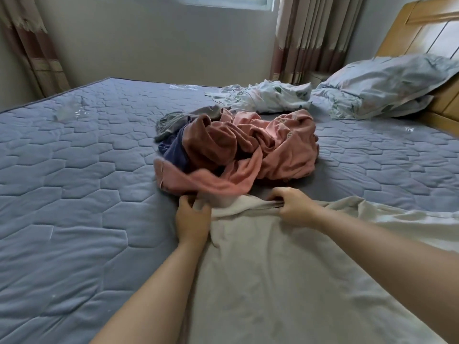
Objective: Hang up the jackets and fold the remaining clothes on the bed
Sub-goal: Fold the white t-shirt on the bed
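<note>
The pale beige garment (273,269) lies spread on the near part of the bed (74,157), flat but creased and not yet folded. From this, the folding step is judged to be at its start. Beyond it, a pile of clothes (236,150) in pink, brown, navy and grey lies tangled in the middle of the bed. None of it is folded, and its nearest pink piece reaches the garment's far edge. No folded stack and no hanger are in view, and which items in the pile are jackets, if any, cannot be told. Most of the task is therefore judged to be left. Farther back, a crumpled floral sheet (268,95) and a pillow (387,83) lie near the wooden headboard (402,33). Both forearms extend forward over the garment. The left hand (192,214) grips the garment's far left corner, its fingers curled round a bunch of fabric just below the pink piece. The right hand (293,206), palm down, pinches the same far edge, with a fold of cloth gathered under its curled fingers. The hands are near each other but apart.
</note>
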